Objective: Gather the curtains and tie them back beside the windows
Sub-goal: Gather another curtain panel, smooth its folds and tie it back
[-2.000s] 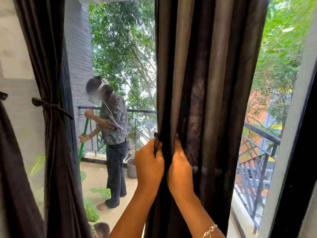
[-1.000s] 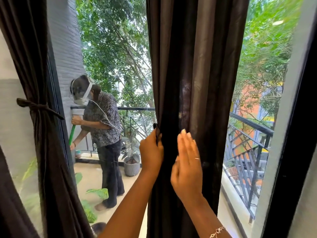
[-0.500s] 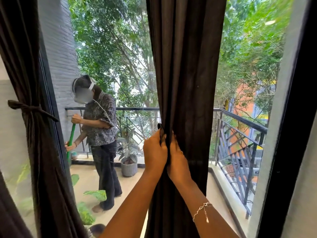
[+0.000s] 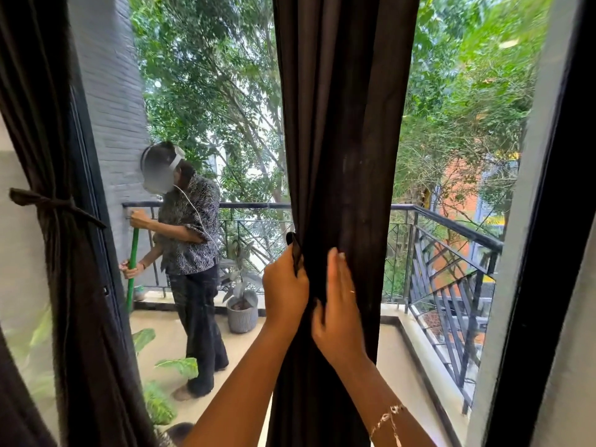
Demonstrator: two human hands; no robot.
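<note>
Centrally, the middle curtain hangs bunched into a narrow column in front of the window, and both hands meet on it. The left hand is clenched round its left edge together with a dark strip that sticks up above the fist, while the right hand, just beside it, pinches the folds with thumb tucked in and fingers pointing up. At the far left a second curtain is already bound by a tie.
</note>
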